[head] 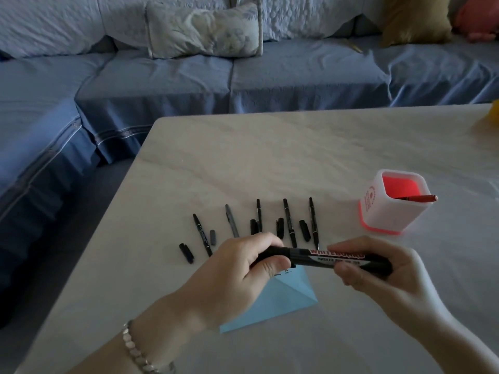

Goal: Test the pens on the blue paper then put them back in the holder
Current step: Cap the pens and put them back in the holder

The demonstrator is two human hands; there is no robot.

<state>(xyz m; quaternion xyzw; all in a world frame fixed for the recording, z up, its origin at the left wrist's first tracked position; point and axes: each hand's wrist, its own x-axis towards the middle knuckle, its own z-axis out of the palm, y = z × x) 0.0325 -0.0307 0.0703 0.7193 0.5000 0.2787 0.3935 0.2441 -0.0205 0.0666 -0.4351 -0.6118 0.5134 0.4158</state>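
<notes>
Both hands hold a thick black whiteboard marker [332,257] level above the table. My left hand [243,268] is closed around its cap end, and my right hand [378,271] grips the barrel end. Under them lies the blue paper [280,300], partly hidden by my left hand, with faint pen marks near its top corner. Beyond the hands, several thin black pens [289,222] lie in a row with their caps [186,253] off beside them. The white holder [391,203] with a red inside stands at the right, one red pen [417,198] leaning in it.
The pale marble table [270,152] has its left edge running diagonally past the pens. A blue sofa [189,76] with cushions surrounds the table at the back and left. Something yellow [495,114] shows at the table's far right edge.
</notes>
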